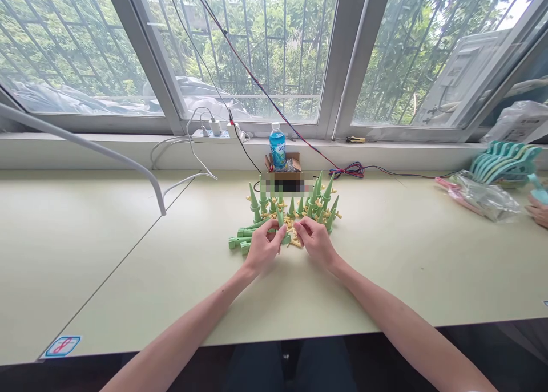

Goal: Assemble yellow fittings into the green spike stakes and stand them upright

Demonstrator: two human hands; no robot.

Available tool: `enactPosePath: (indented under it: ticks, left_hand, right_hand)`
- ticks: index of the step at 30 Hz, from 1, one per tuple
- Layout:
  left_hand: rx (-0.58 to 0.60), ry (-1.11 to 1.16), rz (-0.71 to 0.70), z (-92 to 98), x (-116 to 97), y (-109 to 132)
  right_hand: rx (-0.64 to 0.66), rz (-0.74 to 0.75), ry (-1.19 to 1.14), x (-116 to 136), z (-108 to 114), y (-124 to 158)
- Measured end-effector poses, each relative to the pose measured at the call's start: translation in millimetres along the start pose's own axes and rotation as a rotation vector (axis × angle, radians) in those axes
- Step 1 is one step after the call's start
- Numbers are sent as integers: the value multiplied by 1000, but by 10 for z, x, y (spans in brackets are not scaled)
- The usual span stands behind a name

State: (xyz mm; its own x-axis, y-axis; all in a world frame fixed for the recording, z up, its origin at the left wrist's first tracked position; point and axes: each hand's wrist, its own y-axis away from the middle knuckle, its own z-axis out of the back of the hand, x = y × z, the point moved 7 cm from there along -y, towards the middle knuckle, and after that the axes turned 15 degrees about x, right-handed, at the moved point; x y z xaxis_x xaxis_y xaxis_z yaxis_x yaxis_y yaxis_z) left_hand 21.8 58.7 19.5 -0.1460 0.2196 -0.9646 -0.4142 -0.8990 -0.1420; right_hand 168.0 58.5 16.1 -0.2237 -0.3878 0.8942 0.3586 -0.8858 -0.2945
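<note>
My left hand [264,246] is closed around a green watering spike [280,217], its pointed tip up and its wider collar low beside my fingers. Close to its right, my right hand [317,242] pinches with thumb and forefinger at a small yellow valve piece [290,230] against the spike's side; the exact contact is too small to make out. Loose yellow valves [295,243] lie between and behind the hands. Several finished-looking green spikes [326,193] with yellow valves stand upright beyond them. More green spikes [238,241] lie on their sides left of my left hand.
Behind the spikes, a cardboard box [293,159] stands near a bottle of blue liquid [278,148]. Coiled cable [351,170] lies by the sill. A white tube [141,166] arches in from the left. At right are teal hangers [505,161], a plastic bag [488,195] and another person's hand [538,208].
</note>
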Motion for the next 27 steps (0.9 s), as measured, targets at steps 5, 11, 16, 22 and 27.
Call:
enactPosePath:
  ticks: [5,11,16,22,27]
  left_hand:
    - [2,-7,-6,-4,-10,2]
    - [4,-20,-7,-17,-48,8]
    - [7,-15,-8,-25,-41,6]
    - [-13,-10,-21,-2,-9,-1]
    - [-17,-25,-31,1,0,-2]
  right_hand:
    - [3,-31,52,-19,3,-7]
    - [2,-38,112,-62,5,-17]
    - [-13,-26,121,-82,8,-24]
    - [16,-13,122,-21,-11,-14]
    - [24,5,132,32,-21,-8]
